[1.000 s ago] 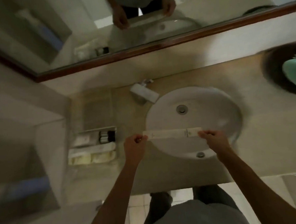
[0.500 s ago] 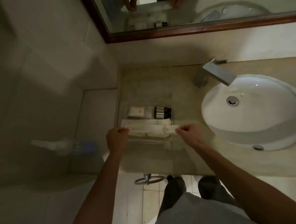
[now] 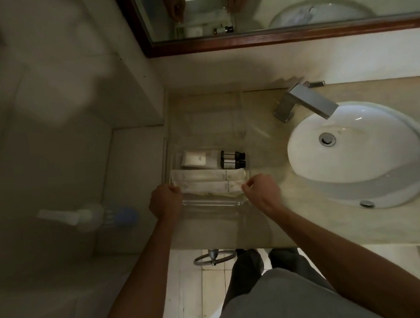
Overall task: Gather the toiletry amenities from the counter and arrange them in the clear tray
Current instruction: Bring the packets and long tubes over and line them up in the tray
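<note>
Here, long white packet [image 3: 210,188] held at both ends: left hand [image 3: 166,201] pinched on left end, right hand [image 3: 260,192] pinched on right end, fingers closed narrow on it. Packet lowered into clear tray [image 3: 212,203] at frame centre, beside similar packet [image 3: 207,177] (contact unclear). Two dark bottles [image 3: 233,159] and white pouch [image 3: 195,159] lie behind. Tray set on worktop [image 3: 268,228], sink [image 3: 357,154] at right.

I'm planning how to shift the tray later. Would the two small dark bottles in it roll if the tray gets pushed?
Probably. The dark bottles lie on their sides, so a jolt across their length could roll them. They rest side by side against a white packet in the clear tray, which may check them. They look small, so likely light.
</note>
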Motion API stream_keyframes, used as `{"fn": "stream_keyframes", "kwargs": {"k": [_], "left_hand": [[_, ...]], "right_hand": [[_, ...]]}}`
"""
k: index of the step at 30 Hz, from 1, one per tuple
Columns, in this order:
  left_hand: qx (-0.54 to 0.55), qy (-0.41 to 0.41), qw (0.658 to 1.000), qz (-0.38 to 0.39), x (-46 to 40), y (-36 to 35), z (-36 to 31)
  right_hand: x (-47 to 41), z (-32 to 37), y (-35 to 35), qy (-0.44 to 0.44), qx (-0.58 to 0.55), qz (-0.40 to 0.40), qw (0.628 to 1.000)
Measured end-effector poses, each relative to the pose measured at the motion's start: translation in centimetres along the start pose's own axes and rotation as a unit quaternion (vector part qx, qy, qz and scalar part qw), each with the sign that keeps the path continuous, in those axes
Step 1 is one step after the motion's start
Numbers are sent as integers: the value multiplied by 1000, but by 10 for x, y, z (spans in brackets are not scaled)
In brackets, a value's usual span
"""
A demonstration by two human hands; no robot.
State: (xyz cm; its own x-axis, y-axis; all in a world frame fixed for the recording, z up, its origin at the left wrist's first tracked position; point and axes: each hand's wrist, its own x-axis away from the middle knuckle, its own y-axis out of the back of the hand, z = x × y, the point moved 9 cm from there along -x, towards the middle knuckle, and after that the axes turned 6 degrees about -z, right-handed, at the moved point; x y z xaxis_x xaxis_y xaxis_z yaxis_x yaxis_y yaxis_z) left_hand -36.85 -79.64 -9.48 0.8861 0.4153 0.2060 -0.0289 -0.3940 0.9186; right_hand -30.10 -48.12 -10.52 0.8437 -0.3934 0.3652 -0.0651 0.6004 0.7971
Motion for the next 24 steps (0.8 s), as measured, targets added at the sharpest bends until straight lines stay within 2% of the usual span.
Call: {"fn": "stream_keyframes", "kwargs": {"k": [11,14,20,24], "left_hand": [[-43,-37,998,-3,-6,9,-4],[-16,-37,999,-12,-7,17,-3],[73,-25,995,-55,7,33,15],[108,9,994,-20,19,16,34]], "right_hand": [[10,0,-8,2,-14,4,1000],[13,0,-5,-2,-22,-12,1000],[23,-16,13,-25,-32,-94,995],[33,-23,3,-36,-61,-65,995]]}}
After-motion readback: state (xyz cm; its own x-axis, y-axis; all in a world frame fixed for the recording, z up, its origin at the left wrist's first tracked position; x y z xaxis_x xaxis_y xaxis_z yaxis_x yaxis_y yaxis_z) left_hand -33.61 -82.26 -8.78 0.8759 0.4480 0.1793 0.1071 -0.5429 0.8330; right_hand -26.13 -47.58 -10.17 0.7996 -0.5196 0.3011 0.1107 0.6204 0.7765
